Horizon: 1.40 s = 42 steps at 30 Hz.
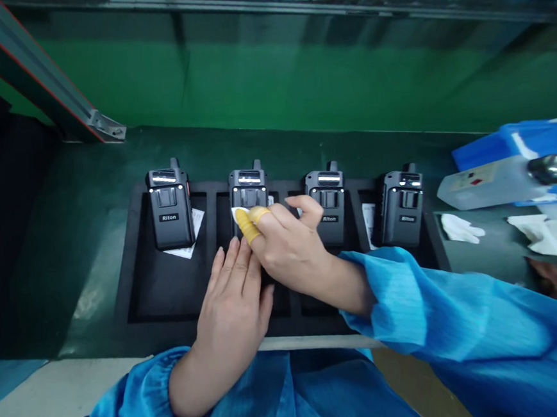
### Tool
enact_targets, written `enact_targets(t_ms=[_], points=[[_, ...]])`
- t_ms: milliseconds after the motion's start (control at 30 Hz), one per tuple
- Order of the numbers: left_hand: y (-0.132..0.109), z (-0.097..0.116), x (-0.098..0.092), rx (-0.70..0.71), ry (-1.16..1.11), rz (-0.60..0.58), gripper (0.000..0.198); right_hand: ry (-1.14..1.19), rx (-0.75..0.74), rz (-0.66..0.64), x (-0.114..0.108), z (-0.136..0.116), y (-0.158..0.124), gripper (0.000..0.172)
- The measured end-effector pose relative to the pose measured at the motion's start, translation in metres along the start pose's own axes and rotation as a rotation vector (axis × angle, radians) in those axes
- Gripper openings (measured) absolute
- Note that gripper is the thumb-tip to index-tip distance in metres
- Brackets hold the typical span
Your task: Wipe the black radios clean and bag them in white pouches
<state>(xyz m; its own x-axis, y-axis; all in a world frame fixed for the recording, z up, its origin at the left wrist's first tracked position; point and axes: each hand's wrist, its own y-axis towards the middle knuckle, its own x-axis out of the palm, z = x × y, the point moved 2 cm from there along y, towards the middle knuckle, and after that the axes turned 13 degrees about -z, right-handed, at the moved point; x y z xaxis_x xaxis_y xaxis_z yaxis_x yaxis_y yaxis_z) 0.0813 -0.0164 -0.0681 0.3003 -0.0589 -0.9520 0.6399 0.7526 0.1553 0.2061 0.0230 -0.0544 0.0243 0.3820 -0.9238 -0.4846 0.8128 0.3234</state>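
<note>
A black walkie-talkie (248, 178) lies second from the left in the black foam tray (172, 329), its lower part hidden by my hands. My right hand (288, 243), with yellow finger cots on two fingers, pinches a small white wipe (237, 214) against its face. Stretched out flat, the fingers of my left hand (234, 295) rest at that radio's lower end. Another walkie-talkie (170, 210) marked Riton is at the left, on a white paper slip (187, 241). To the right are a third walkie-talkie (329, 208) and, at the end, one more (402, 208).
On the right, a clear bottle (488, 182) with a metallic top lies tilted against a blue box (514, 142). Near it are a crumpled white wipe (461, 228) and another white scrap (538, 234). A metal post (40, 66) rises at the left, before a green back panel (259, 81).
</note>
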Motion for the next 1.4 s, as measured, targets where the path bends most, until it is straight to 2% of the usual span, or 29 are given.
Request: enact_targets(t_ms=[433, 633, 733, 833, 933, 1033, 1100, 1267, 1400], points=[[0.000, 0.000, 0.000, -0.001, -0.005, -0.021, 0.038, -0.082, 0.034, -0.025, -0.005, 0.009, -0.018, 0.031], [-0.001, 0.001, 0.002, 0.006, -0.006, -0.023, 0.039, -0.100, 0.057, -0.090, -0.005, 0.012, -0.026, 0.031], [-0.002, 0.001, 0.000, 0.013, -0.047, -0.011, 0.038, -0.115, 0.111, -0.158, -0.006, 0.022, -0.028, 0.029], [-0.005, -0.008, -0.010, 0.003, -0.123, 0.027, 0.038, -0.126, 0.202, -0.139, -0.010, 0.036, -0.024, 0.029], [-0.008, -0.031, -0.022, -0.113, -0.090, 0.093, 0.039, -0.086, 0.237, -0.097, -0.014, 0.048, -0.008, 0.030], [-0.012, -0.056, -0.027, -0.293, -0.008, 0.121, 0.043, 0.006, 0.178, -0.065, -0.012, 0.050, 0.020, 0.029], [-0.014, -0.067, -0.024, -0.358, 0.007, 0.109, 0.047, 0.072, 0.111, -0.056, -0.006, 0.045, 0.043, 0.029], [-0.013, -0.072, -0.012, -0.374, 0.004, 0.128, 0.050, 0.164, -0.049, -0.114, 0.018, 0.016, 0.099, 0.033], [-0.013, -0.071, -0.009, -0.378, 0.000, 0.133, 0.052, 0.171, -0.115, -0.196, 0.032, -0.003, 0.129, 0.037]])
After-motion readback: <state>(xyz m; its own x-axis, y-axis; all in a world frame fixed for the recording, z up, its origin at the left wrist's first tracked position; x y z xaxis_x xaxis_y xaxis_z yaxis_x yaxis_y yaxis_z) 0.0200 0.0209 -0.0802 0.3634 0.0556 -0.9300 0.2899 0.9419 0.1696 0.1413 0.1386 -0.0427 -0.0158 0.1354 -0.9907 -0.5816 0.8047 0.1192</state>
